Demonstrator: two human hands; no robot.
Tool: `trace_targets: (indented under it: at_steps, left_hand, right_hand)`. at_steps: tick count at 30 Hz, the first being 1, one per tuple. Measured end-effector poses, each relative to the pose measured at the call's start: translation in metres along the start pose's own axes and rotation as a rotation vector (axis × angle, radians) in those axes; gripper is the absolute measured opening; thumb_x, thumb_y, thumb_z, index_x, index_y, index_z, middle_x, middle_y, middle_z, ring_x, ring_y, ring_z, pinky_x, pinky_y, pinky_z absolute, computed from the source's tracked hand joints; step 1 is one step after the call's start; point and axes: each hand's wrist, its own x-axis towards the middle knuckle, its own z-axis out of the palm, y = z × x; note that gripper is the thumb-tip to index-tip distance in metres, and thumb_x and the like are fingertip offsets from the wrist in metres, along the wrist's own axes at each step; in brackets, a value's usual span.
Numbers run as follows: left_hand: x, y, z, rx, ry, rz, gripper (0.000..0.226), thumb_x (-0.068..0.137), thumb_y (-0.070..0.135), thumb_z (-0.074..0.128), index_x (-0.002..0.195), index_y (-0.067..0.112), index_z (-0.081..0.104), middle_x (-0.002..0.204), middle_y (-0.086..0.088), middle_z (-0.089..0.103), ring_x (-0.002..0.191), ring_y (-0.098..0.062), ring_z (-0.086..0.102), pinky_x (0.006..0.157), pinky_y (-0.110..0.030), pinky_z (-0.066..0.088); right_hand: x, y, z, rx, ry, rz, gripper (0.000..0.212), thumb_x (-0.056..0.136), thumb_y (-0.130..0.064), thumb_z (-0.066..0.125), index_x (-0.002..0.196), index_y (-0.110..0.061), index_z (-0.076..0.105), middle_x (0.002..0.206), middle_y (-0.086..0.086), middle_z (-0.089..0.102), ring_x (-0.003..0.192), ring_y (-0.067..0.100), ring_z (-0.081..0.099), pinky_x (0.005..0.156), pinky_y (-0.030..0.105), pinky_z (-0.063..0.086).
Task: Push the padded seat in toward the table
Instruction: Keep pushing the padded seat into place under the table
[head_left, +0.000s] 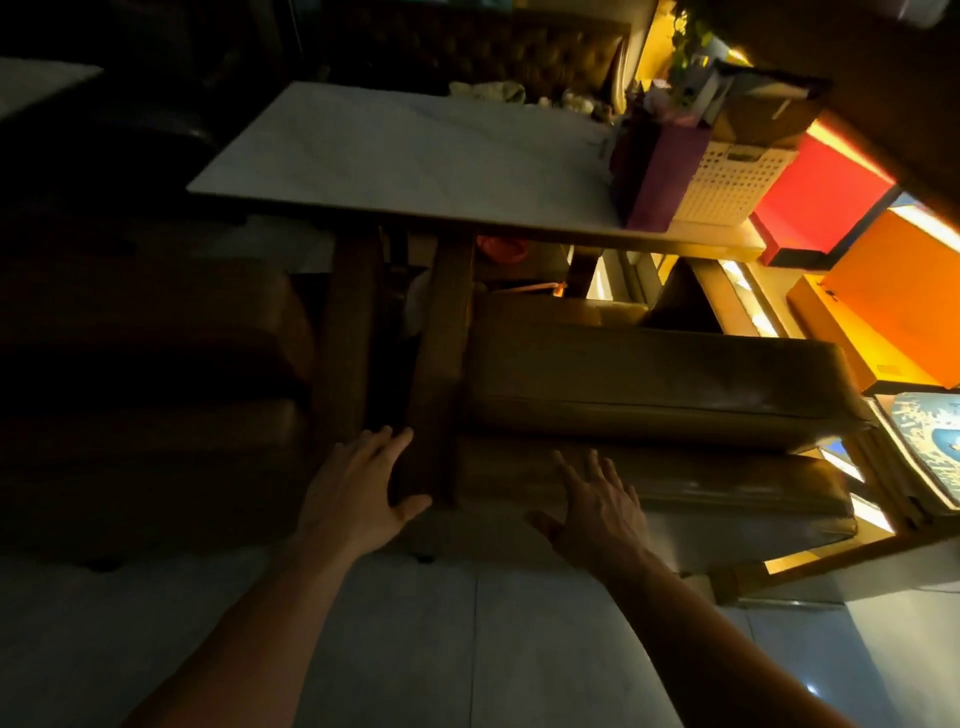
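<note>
Left hand (358, 488) splayed wide, flat against the seat's dark wooden side frame; right hand (597, 506) likewise spread, holding nothing, palm on the near edge of the padded seat (649, 384). The seat lies just beyond both hands, its far end partly under the desk (415, 150). Judged: contact made, push beginning; next calls for even forward pressure from both palms.

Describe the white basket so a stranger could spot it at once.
Start at the pale table that fills the upper middle of the view and follow its top to the right-hand end. There, beside a purple bag, stands the basket. It is the only white thing there with walls pierced by rows of small holes.
</note>
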Motion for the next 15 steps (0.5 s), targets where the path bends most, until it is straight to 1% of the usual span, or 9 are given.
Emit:
trace_targets:
  at_steps: [4, 7, 11, 15]
  left_hand:
    - [-0.027, -0.085, -0.037, -0.02, 0.048, -0.004, 0.088, 0.084, 0.068, 0.056, 0.154, 0.036, 0.012, 0.163, 0.004, 0.014, 0.148, -0.021, 0.012, 0.116, -0.045, 0.023]
    - [-0.046, -0.147, -0.062, -0.013, 0.087, -0.007, 0.088, 0.083, 0.068, 0.057, 0.153, 0.038, 0.012, 0.162, 0.005, 0.016, 0.148, -0.021, 0.012, 0.115, -0.043, 0.022]
    - [-0.06, -0.225, -0.087, -0.018, 0.063, -0.058, 0.09, 0.083, 0.067, 0.056, 0.153, 0.038, 0.008, 0.163, 0.004, 0.011, 0.149, -0.021, 0.008, 0.119, -0.047, 0.019]
    - [-0.064, -0.301, -0.1, -0.014, 0.076, -0.128, 0.09, 0.083, 0.066, 0.056, 0.154, 0.037, 0.008, 0.163, 0.002, 0.01, 0.149, -0.023, 0.007, 0.119, -0.049, 0.02]
  right_hand:
    - [-0.007, -0.098, 0.006, 0.021, 0.03, -0.033, 0.091, 0.086, -0.067, 0.057, 0.155, -0.039, 0.006, 0.167, 0.01, 0.005, 0.153, 0.034, 0.008, 0.12, 0.054, 0.025]
    - [-0.01, -0.171, 0.012, 0.052, 0.048, -0.067, 0.088, 0.085, -0.069, 0.054, 0.155, -0.037, 0.009, 0.166, 0.01, 0.008, 0.152, 0.034, 0.011, 0.117, 0.053, 0.028]
    - [-0.001, -0.251, 0.023, 0.047, 0.003, -0.088, 0.093, 0.085, -0.07, 0.055, 0.156, -0.038, 0.005, 0.167, 0.01, 0.002, 0.152, 0.034, 0.006, 0.12, 0.054, 0.024]
    - [0.025, -0.314, 0.04, -0.002, -0.034, -0.154, 0.1, 0.083, -0.06, 0.066, 0.155, -0.039, 0.0, 0.166, 0.012, 0.0, 0.152, 0.036, 0.006, 0.122, 0.053, 0.019]
